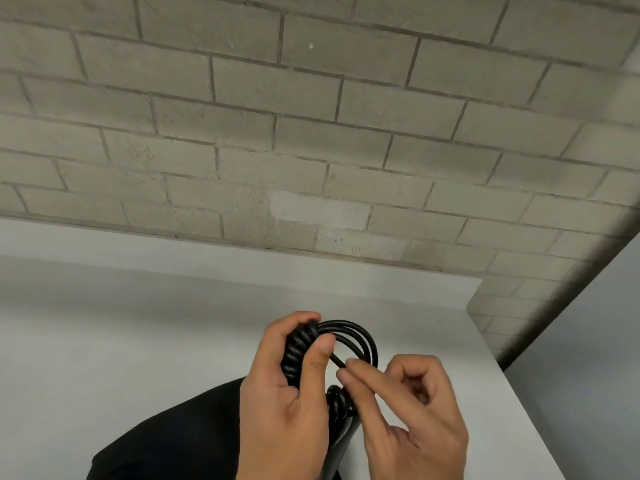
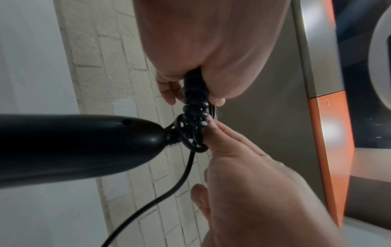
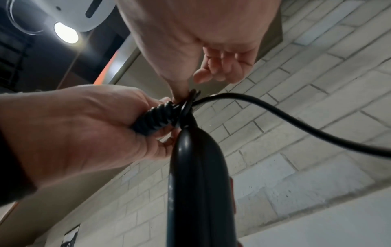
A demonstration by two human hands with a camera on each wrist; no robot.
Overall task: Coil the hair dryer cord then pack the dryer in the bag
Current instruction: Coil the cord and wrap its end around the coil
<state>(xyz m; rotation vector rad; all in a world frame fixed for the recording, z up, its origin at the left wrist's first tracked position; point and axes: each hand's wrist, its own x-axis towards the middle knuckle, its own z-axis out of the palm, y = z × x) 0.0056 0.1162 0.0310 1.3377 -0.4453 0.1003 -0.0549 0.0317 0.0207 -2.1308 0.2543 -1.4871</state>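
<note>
The left hand (image 1: 291,386) was curled round the wound bundle of the hair dryer cord (image 1: 301,351), thumb pressed against its front, the twisted turns filling the fist. Smooth loops of the cord arched out of the top of that fist and curved down toward the right hand (image 1: 412,420). The right hand's forefinger and thumb pinched a strand just beside the bundle, its other fingers loosely curled. The black hair dryer (image 2: 69,148) hung directly below the bundle, its handle end touching the lowest coils; a free length of cord trailed away from the bundle. A black bag (image 1: 166,441) lay on the white table (image 1: 104,341), under the bundle and both hands.
</note>
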